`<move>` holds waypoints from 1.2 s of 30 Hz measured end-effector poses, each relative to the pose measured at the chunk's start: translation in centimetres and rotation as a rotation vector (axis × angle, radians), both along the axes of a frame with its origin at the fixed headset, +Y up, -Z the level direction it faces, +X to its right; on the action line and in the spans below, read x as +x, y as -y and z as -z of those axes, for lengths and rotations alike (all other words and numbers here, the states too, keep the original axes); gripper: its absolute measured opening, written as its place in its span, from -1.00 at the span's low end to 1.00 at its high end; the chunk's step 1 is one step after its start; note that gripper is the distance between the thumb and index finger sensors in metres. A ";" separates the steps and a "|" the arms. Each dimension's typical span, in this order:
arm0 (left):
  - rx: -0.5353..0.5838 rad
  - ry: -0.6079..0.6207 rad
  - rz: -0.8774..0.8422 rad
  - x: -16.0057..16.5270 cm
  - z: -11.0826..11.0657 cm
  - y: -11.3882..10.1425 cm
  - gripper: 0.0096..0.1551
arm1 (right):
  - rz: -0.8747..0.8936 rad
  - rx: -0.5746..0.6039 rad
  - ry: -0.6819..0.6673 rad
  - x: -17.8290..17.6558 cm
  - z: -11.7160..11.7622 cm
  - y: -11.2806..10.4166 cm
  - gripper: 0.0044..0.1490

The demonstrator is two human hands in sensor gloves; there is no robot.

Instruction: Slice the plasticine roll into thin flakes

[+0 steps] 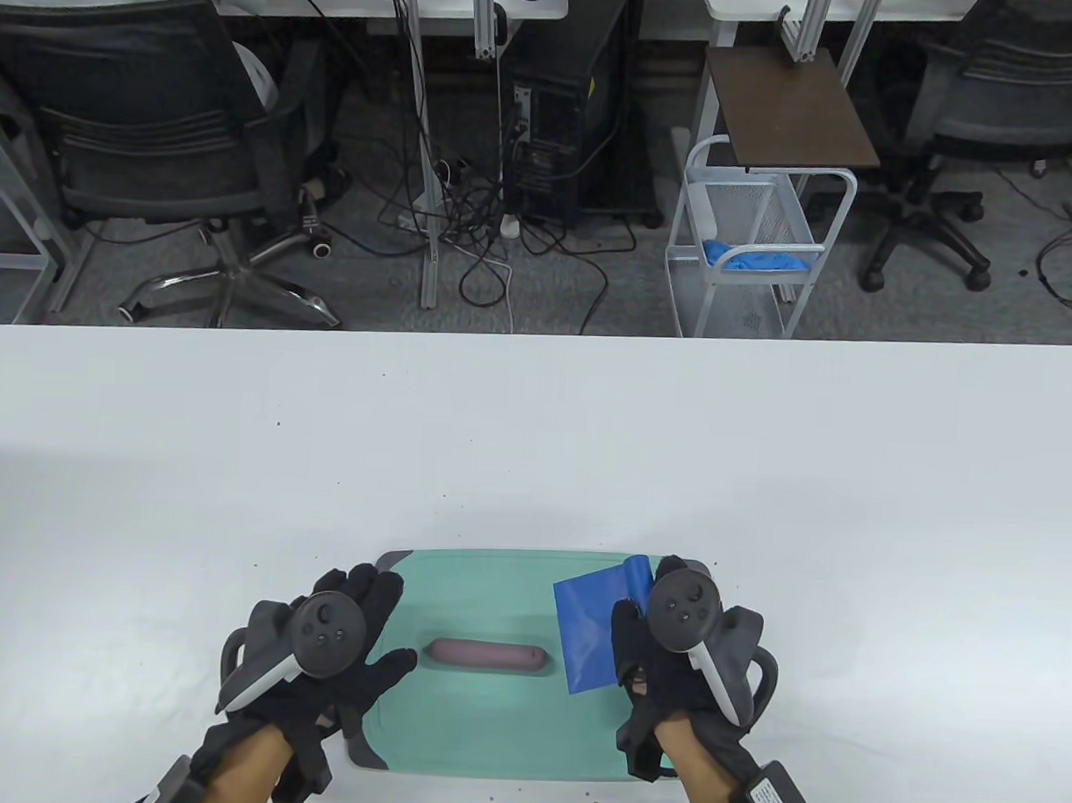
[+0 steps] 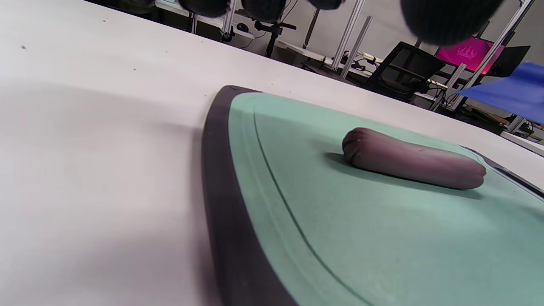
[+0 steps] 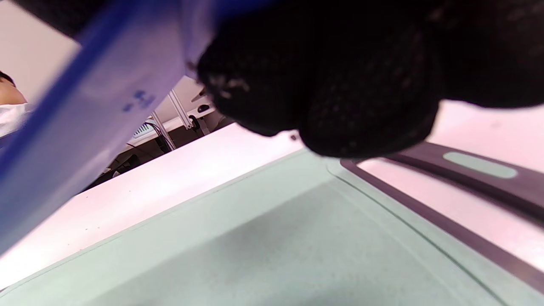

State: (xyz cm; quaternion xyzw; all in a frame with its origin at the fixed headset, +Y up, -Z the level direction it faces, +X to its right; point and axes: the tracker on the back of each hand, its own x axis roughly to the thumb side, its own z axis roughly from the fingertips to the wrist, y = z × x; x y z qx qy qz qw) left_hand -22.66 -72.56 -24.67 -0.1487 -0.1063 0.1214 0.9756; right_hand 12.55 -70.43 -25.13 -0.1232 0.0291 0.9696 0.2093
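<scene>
Table view: plasticine roll (image 1: 488,656) at centre of cutting board (image 1: 489,734); left hand (image 1: 334,649) spread, empty, over board's left edge; right hand (image 1: 667,661) gripping blue scraper (image 1: 598,628), handle mostly hidden. Left wrist view: fingertips (image 2: 446,19) cropped. Right wrist view: blurred.

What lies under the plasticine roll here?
The plasticine roll lies whole on the green cutting board, which sits on the white table. The board's surface beneath the roll is hidden.
</scene>
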 end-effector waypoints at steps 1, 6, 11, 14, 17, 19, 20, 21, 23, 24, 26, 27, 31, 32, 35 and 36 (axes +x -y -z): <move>-0.001 0.007 0.001 0.2 0.0 0.0 0.02 | -0.014 0.006 -0.004 -0.2 -0.1 -0.1 0.04; 0.008 0.065 -0.001 2.0 -0.4 0.1 0.01 | -0.036 0.010 -0.031 -1.2 -0.3 -0.4 0.08; 0.055 0.185 0.014 5.5 -1.0 -0.1 -0.02 | -0.077 -0.001 -0.083 -2.9 -0.3 -0.9 0.13; 0.088 0.247 0.062 7.5 -0.9 -0.1 -0.06 | -0.082 0.014 -0.096 -4.0 -0.4 -1.3 0.12; 0.119 0.291 0.139 9.2 -0.3 0.2 -0.10 | -0.106 0.044 -0.102 -5.4 -0.5 -2.0 0.09; 0.167 0.320 0.175 10.1 0.2 0.4 -0.14 | -0.125 0.059 -0.105 -6.3 -0.6 -2.4 0.07; 0.183 0.332 0.184 10.5 0.4 0.5 -0.17 | -0.143 0.065 -0.106 -6.8 -0.7 -2.6 0.06; 0.184 0.336 0.184 10.8 0.6 0.6 -0.21 | -0.153 0.068 -0.105 -7.1 -0.8 -2.7 0.05; 0.165 0.348 0.150 11.3 0.8 0.9 -0.27 | -0.179 0.079 -0.101 -7.9 -1.0 -2.8 0.04; 0.166 0.352 0.140 11.4 0.8 1.1 -0.30 | -0.182 0.082 -0.103 -8.1 -1.1 -2.8 0.03; 0.184 0.356 0.138 11.5 0.7 1.3 -0.34 | -0.203 0.098 -0.104 -8.5 -1.3 -2.8 0.02; 0.192 0.359 0.141 11.4 0.7 1.5 -0.36 | -0.209 0.100 -0.108 -8.6 -1.4 -2.7 0.03; 0.207 0.367 0.130 11.2 0.9 1.9 -0.41 | -0.205 0.105 -0.104 -8.8 -1.9 -2.3 0.03; 0.209 0.369 0.126 11.2 0.9 2.0 -0.41 | -0.214 0.107 -0.102 -8.9 -1.9 -2.3 0.04; 0.236 0.365 0.115 11.3 0.8 2.2 -0.42 | -0.241 0.106 -0.094 -9.2 -2.4 -2.4 0.04; 0.245 0.367 0.118 11.3 0.8 2.2 -0.43 | -0.244 0.110 -0.096 -9.3 -2.5 -2.4 0.04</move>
